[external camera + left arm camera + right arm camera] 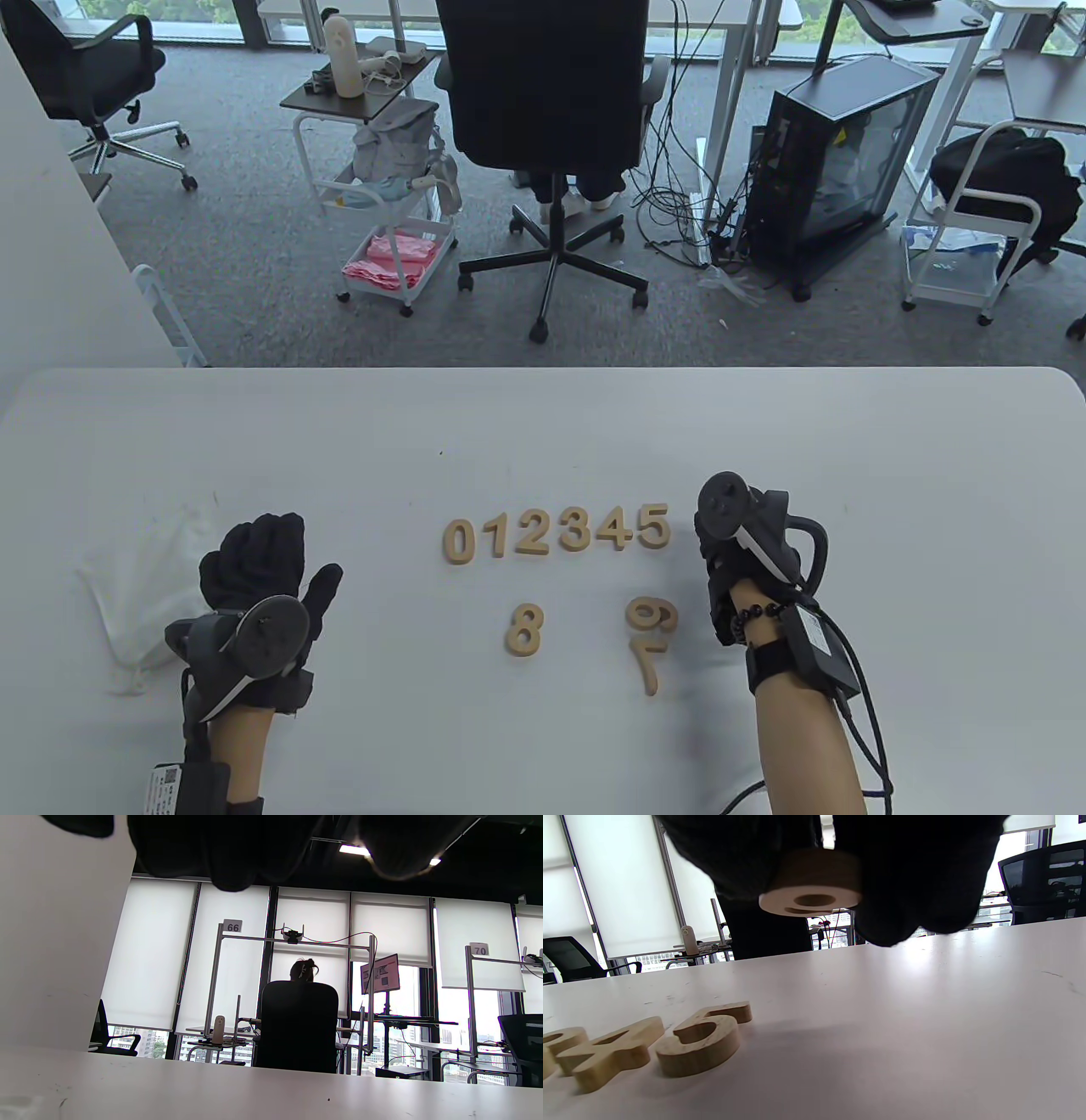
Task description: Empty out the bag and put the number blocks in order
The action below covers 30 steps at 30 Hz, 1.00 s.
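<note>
Placing step: the right hand (814,878) pinches a block (811,885), likely the 6, above the table just right of the 5 (653,525); it needs lowering beside it. Six blocks are in the row; 8 (524,629), 9 (652,615) and 7 (649,665) wait left of that wrist. One bag (140,586) lies left of the loosely curled, empty left hand (259,577)

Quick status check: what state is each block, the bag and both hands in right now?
Row 0-5: flat on table, in order.
8: flat, loose below the row.
9: flat, touching the 7.
7: flat, turned round.
Held block: off the table, pinched by right hand.
Bag: lying flat.
Left hand: open, holding nothing.
</note>
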Available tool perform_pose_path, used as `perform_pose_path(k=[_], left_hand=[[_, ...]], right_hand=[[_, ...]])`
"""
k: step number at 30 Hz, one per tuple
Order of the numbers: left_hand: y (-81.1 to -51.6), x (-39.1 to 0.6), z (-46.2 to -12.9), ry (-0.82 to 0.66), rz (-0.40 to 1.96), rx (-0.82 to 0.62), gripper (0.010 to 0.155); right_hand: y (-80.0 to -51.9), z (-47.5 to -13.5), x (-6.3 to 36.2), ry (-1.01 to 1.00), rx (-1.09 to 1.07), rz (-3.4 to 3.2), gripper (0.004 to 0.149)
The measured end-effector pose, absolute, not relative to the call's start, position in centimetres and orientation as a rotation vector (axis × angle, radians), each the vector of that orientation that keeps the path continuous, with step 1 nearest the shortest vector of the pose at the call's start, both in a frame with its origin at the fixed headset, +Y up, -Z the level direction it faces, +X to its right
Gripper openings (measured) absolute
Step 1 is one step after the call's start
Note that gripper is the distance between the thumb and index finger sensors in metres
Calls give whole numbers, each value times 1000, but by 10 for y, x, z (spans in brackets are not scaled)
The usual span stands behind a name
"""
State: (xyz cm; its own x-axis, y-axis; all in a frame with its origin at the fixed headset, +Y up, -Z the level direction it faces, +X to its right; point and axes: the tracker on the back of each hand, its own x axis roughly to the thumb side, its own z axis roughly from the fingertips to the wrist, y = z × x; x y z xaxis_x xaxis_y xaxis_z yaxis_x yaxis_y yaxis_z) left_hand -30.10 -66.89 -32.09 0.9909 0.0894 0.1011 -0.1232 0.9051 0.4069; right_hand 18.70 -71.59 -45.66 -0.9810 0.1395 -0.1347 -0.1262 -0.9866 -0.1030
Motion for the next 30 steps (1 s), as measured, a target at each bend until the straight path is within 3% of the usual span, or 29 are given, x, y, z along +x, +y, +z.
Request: perform_pose_path(k=[15,30], left_hand=[[-669,-299,-322,-84,104,421,74],[-669,-300,-323,-82,105,417,74]], right_hand=[[-750,-490,167,15,-269,3143,52],[-761,-498,155,200,-202,3195,56]])
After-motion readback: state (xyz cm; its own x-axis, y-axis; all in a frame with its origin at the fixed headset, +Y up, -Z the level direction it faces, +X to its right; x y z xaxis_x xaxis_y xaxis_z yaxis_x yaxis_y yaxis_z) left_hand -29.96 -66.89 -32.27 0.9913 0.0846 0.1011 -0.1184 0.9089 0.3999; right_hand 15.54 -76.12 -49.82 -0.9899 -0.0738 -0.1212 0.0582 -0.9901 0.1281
